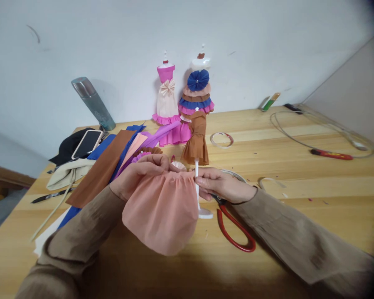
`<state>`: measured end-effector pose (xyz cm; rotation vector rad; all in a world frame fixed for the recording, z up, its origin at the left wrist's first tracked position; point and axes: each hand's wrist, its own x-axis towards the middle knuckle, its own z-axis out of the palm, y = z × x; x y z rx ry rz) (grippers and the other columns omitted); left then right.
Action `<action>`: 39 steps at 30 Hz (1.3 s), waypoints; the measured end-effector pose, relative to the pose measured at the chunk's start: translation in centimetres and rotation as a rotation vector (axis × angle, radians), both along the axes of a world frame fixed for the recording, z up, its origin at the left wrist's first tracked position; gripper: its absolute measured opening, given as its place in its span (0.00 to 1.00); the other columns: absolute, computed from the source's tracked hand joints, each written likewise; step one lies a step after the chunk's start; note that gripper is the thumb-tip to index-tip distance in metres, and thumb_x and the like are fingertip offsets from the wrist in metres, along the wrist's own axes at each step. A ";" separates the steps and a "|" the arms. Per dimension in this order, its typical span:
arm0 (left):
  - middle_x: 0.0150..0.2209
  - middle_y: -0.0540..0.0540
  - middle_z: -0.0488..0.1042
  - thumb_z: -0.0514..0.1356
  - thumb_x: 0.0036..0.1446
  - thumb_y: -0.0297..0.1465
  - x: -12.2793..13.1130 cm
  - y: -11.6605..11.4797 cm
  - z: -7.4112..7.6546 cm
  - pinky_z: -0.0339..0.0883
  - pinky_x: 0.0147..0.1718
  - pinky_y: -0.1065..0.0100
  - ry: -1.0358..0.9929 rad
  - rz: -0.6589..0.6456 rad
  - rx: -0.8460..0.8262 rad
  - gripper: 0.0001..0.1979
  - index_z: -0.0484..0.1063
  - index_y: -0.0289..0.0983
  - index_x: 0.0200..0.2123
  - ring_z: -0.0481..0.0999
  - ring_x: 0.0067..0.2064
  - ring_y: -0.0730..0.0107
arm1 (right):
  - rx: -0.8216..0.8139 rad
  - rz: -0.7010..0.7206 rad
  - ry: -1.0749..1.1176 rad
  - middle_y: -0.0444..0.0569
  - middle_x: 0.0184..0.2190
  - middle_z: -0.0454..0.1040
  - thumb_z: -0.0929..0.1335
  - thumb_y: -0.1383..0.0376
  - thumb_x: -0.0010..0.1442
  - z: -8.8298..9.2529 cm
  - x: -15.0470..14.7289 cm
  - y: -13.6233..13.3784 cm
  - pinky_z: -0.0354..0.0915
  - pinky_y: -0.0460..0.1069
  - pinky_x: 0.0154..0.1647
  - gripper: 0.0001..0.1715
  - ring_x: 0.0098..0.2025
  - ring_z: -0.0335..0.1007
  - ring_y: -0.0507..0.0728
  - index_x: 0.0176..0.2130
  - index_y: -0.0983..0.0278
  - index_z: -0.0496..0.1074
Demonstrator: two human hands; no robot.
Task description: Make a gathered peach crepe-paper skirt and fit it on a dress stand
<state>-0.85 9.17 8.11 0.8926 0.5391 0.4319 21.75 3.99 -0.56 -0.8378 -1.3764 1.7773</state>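
Note:
My left hand (143, 170) pinches the gathered top edge of a peach skirt piece (165, 211), which hangs down in front of a small mannequin stand. My right hand (220, 183) is closed at the white pole (197, 191) of that stand, thumb across it. The gathered edge's right end meets the pole there; whether these fingers also grip the fabric is hidden. Above my hands, the small mannequin wears a brown dress (198, 137). Its round white base (205, 214) shows below. Red-handled scissors (237, 232) lie partly under my right wrist.
Two dressed mannequins, one in pink and cream (166, 99), one in tiered ruffles (197, 97), stand by the wall. Coloured strips (102, 166), a phone (87, 144) and a leaning flask (95, 104) are left. A tape roll (221, 140), cable (318, 120) and red-handled tool (332, 155) lie right.

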 end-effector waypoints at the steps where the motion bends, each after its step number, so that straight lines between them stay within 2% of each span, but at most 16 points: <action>1: 0.30 0.44 0.76 0.67 0.39 0.26 0.1 -0.1 0.0 0.67 0.37 0.69 0.038 0.006 -0.010 0.08 0.69 0.33 0.19 0.75 0.35 0.67 | -0.030 0.009 0.022 0.36 0.16 0.61 0.71 0.47 0.59 -0.2 0.0 -0.1 0.50 0.44 0.20 0.25 0.17 0.54 0.45 0.34 0.67 0.68; 5: 0.23 0.50 0.72 0.68 0.43 0.25 0.7 -1.0 -0.3 0.63 0.29 0.74 0.173 0.114 -0.020 0.07 0.72 0.33 0.20 0.70 0.27 0.76 | -0.152 0.029 0.100 0.35 0.15 0.57 0.74 0.48 0.54 -0.6 -0.2 -0.2 0.49 0.44 0.19 0.25 0.16 0.52 0.45 0.31 0.66 0.67; 9: 0.22 0.52 0.70 0.67 0.45 0.25 1.0 -1.8 -0.3 0.60 0.26 0.75 0.172 0.151 -0.005 0.06 0.72 0.34 0.21 0.68 0.25 0.78 | -0.148 0.028 0.010 0.36 0.16 0.61 0.74 0.44 0.51 -0.4 -0.5 -0.2 0.45 0.44 0.18 0.29 0.16 0.51 0.44 0.30 0.67 0.68; 12: 0.26 0.49 0.74 0.67 0.46 0.26 0.6 -1.7 -0.1 0.62 0.30 0.74 0.230 0.090 0.058 0.08 0.71 0.34 0.22 0.73 0.30 0.74 | -0.156 -0.031 -0.084 0.36 0.15 0.59 0.73 0.45 0.53 0.2 -0.6 -0.2 0.43 0.44 0.17 0.29 0.15 0.48 0.43 0.26 0.66 0.66; 15: 0.33 0.45 0.78 0.67 0.48 0.27 0.2 -1.4 0.0 0.66 0.39 0.70 0.241 -0.003 0.115 0.09 0.69 0.35 0.21 0.77 0.40 0.66 | -0.169 -0.043 -0.089 0.36 0.14 0.58 0.73 0.44 0.52 0.6 -0.6 -0.2 0.42 0.44 0.16 0.30 0.15 0.47 0.43 0.24 0.65 0.64; 18: 0.40 0.41 0.81 0.66 0.48 0.26 0.5 -1.3 -0.2 0.66 0.45 0.67 0.221 -0.048 0.081 0.10 0.68 0.35 0.20 0.78 0.44 0.62 | -0.162 -0.045 -0.092 0.35 0.14 0.57 0.73 0.43 0.51 0.5 -0.5 -0.2 0.42 0.44 0.15 0.30 0.15 0.47 0.44 0.25 0.65 0.65; 22: 0.45 0.40 0.81 0.65 0.45 0.25 1.3 -1.7 -1.0 0.67 0.48 0.63 0.175 0.078 -0.045 0.09 0.67 0.34 0.19 0.78 0.45 0.60 | -0.164 -0.012 -0.127 0.36 0.15 0.59 0.73 0.43 0.51 0.3 -0.3 -0.3 0.43 0.44 0.15 0.29 0.15 0.47 0.43 0.26 0.66 0.67; 25: 0.47 0.41 0.80 0.65 0.44 0.26 1.8 -2.2 -1.7 0.65 0.53 0.59 0.131 0.154 -0.117 0.08 0.67 0.35 0.19 0.77 0.50 0.55 | -0.176 0.007 -0.176 0.36 0.15 0.58 0.72 0.41 0.51 0.4 -0.2 -0.5 0.41 0.43 0.15 0.31 0.15 0.47 0.43 0.27 0.67 0.68; 28: 0.50 0.43 0.79 0.64 0.45 0.26 2.1 -3.2 -2.5 0.61 0.58 0.58 0.070 0.210 -0.195 0.08 0.67 0.35 0.20 0.74 0.55 0.54 | -0.154 0.015 -0.237 0.37 0.16 0.60 0.72 0.40 0.50 0.7 -0.2 -0.5 0.44 0.43 0.14 0.33 0.15 0.48 0.43 0.27 0.67 0.69; 31: 0.55 0.45 0.76 0.64 0.46 0.26 2.3 -4.6 -3.3 0.63 0.57 0.57 -0.017 0.259 -0.268 0.08 0.67 0.35 0.20 0.73 0.56 0.54 | -0.117 0.032 -0.299 0.38 0.16 0.60 0.70 0.40 0.52 0.8 -0.1 -0.6 0.47 0.42 0.14 0.32 0.15 0.50 0.43 0.26 0.67 0.68; 34: 0.59 0.47 0.72 0.64 0.47 0.26 2.6 -5.9 -4.1 0.65 0.54 0.59 -0.044 0.312 -0.261 0.09 0.67 0.35 0.20 0.73 0.56 0.55 | -0.080 0.052 -0.350 0.38 0.14 0.59 0.68 0.41 0.55 0.7 0.0 -0.6 0.47 0.42 0.13 0.32 0.14 0.51 0.44 0.25 0.67 0.68; 39: 0.55 0.45 0.75 0.65 0.47 0.27 2.7 -6.9 -4.6 0.67 0.50 0.64 -0.018 0.338 -0.301 0.09 0.68 0.35 0.20 0.75 0.52 0.60 | -0.096 0.058 -0.315 0.36 0.13 0.58 0.69 0.42 0.55 0.5 -0.1 -0.8 0.48 0.41 0.13 0.30 0.14 0.50 0.43 0.25 0.66 0.67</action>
